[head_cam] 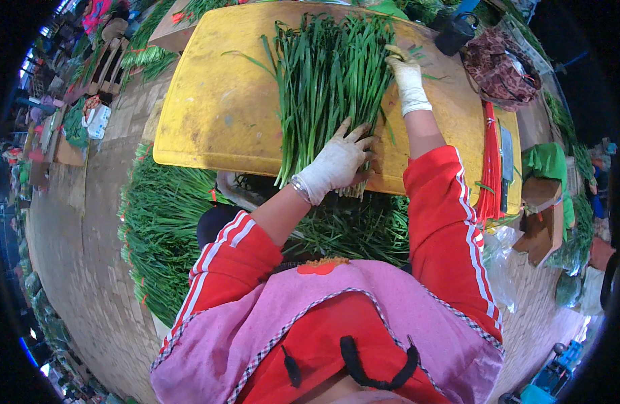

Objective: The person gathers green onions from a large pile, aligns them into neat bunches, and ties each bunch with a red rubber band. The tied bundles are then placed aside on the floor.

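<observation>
A thick layer of long green chive-like stalks [330,96] lies across the yellow tabletop [214,111], leaf tips at the far side. Their pale cut ends reach the near edge, and some jut past it. My left hand [335,159], in a dirty white glove, rests on the lower right of the stalks with its fingers spread. Along the right side of the leaves, near their tips, is my gloved right hand [405,70]. Its fingers bend against the outer leaves; whether they grip any is not clear.
Red ties [490,166] and a knife [506,161] lie at the table's right end. Beyond are a patterned bag [501,68] and a black container [455,34]. Bundled greens [163,227] are heaped at lower left. A cardboard box [542,217] stands on the right.
</observation>
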`<move>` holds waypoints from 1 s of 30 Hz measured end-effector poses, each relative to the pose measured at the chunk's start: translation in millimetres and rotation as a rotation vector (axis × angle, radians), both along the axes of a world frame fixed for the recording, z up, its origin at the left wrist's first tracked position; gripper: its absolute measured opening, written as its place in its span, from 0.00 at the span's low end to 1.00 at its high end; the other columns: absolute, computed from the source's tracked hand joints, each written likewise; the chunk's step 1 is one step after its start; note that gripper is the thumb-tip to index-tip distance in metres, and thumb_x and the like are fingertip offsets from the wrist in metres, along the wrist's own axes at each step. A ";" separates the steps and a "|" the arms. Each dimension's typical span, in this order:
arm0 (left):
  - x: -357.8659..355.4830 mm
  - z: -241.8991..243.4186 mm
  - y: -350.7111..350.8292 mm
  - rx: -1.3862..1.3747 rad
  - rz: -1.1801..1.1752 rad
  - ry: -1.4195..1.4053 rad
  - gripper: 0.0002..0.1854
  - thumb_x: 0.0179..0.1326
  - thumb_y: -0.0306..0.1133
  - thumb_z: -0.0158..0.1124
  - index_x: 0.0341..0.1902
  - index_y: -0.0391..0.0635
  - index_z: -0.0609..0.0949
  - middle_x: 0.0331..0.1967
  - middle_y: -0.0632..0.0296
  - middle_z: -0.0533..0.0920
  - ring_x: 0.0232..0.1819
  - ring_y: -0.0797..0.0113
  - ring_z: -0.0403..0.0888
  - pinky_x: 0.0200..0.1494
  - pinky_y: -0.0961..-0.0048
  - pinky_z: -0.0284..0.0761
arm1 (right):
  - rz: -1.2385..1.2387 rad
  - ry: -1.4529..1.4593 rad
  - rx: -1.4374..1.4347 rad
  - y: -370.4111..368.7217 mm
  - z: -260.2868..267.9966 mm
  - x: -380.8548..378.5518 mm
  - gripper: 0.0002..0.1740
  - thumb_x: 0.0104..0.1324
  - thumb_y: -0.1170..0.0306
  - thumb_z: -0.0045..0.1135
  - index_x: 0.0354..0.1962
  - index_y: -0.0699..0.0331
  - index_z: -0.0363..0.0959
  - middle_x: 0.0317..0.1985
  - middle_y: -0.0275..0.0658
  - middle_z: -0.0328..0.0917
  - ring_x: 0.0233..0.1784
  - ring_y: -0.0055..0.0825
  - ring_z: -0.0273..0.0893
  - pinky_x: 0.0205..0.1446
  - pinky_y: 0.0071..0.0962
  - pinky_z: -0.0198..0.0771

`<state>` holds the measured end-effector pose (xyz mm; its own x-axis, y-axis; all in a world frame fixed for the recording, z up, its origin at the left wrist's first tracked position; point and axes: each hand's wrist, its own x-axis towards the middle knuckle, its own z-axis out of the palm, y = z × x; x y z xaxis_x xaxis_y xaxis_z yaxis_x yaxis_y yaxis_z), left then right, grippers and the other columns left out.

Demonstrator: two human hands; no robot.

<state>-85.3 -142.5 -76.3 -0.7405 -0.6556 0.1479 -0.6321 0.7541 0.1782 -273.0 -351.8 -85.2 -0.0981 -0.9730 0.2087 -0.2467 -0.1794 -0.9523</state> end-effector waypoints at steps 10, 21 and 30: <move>-0.2 -11.2 -0.8 0.045 0.019 0.027 0.21 0.56 0.52 0.61 0.51 0.60 0.82 0.64 0.67 0.71 0.73 0.56 0.55 0.73 0.43 0.41 | 0.862 0.290 0.374 112.5 86.4 -1.9 0.23 0.67 0.59 0.53 0.53 0.64 0.75 0.32 0.33 0.81 0.29 0.17 0.74 0.32 0.18 0.69; -0.1 -19.7 -2.9 -0.015 0.028 0.084 0.16 0.52 0.48 0.65 0.45 0.61 0.85 0.59 0.66 0.76 0.69 0.54 0.61 0.73 0.44 0.44 | 0.246 0.324 0.064 114.9 19.0 60.5 0.16 0.61 0.59 0.57 0.41 0.60 0.78 0.39 0.41 0.81 0.40 0.38 0.79 0.42 0.34 0.73; -11.8 -8.1 -1.9 -0.047 -0.013 -0.032 0.21 0.57 0.52 0.61 0.52 0.59 0.82 0.64 0.66 0.72 0.72 0.55 0.57 0.73 0.44 0.44 | 0.257 0.683 0.007 231.8 39.8 -90.7 0.18 0.64 0.57 0.55 0.42 0.62 0.78 0.37 0.45 0.81 0.40 0.42 0.80 0.45 0.37 0.73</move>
